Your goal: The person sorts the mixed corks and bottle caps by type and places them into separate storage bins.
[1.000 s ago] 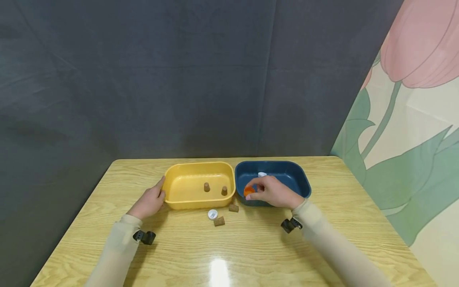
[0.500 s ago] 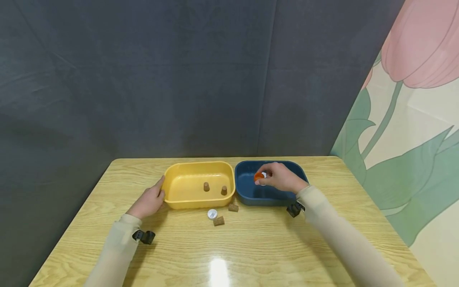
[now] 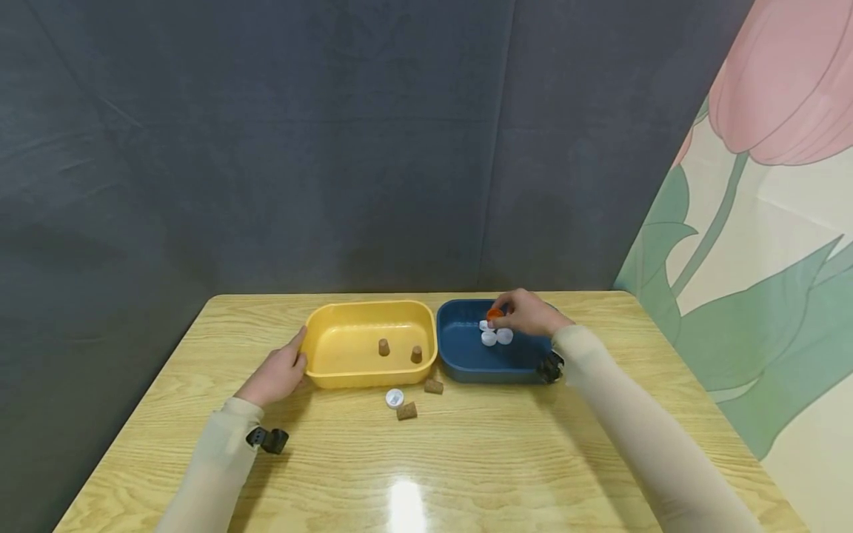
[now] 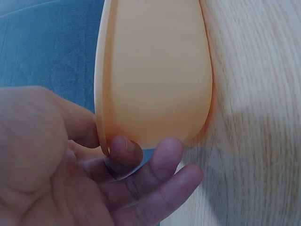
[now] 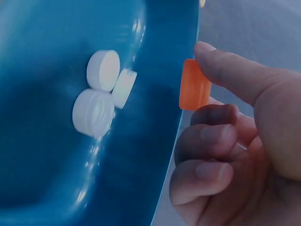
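My right hand point(image 3: 528, 314) pinches an orange bottle cap point(image 5: 194, 84) between thumb and fingers, over the back of the blue bin point(image 3: 466, 366). Three white bottle caps point(image 5: 93, 112) lie close together on that bin's floor. At the left end of the yellow bin point(image 3: 333, 380), my left hand point(image 3: 275, 376) holds the rim between thumb and index finger, seen close in the left wrist view. Two corks point(image 3: 383, 347) stand upright inside the yellow bin, towards its right half.
On the wooden table point(image 3: 333, 474), in front of the bins, lie a white bottle cap point(image 3: 395, 398), one cork point(image 3: 407, 411) close to it, and another cork point(image 3: 434, 386) by the yellow bin's front right corner. A dark curtain point(image 3: 346, 148) hangs behind the table.
My right hand has carried the orange cap from the blue bin's front left towards its back, uncovering the white caps. The left hand has stayed on the yellow bin's rim.
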The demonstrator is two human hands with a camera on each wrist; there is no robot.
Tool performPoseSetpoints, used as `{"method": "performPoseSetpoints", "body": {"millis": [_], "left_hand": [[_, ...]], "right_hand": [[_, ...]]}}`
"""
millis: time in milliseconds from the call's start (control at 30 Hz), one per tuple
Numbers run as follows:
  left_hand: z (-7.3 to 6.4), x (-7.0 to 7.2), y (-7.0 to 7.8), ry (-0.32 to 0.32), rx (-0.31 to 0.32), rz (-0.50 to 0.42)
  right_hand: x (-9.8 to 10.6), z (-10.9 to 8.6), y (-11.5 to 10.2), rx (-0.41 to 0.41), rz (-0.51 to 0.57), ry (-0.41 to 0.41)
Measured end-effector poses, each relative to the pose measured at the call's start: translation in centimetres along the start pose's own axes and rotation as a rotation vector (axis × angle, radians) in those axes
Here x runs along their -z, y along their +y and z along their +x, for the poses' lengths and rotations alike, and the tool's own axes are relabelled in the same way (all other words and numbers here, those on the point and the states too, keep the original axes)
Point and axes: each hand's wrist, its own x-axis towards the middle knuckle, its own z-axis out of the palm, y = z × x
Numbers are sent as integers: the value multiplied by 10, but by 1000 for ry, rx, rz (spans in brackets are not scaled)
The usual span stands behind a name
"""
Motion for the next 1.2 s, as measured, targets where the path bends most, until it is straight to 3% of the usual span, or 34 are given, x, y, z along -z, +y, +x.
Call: {"method": "performPoseSetpoints", "body": {"millis": [300, 600, 1067, 1200], "left_hand": [[0, 0, 1, 1, 10, 9], [1, 0, -1, -8, -2, 9], [1, 1, -1, -11, 2, 4], [1, 2, 0, -12, 7, 5]], "right_hand": [[0, 17, 11, -72, -33, -42], [-1, 21, 14, -136, -39, -79], [-1, 21, 19, -153, -5, -84], [-1, 18, 16, -113, 3, -68]]}}
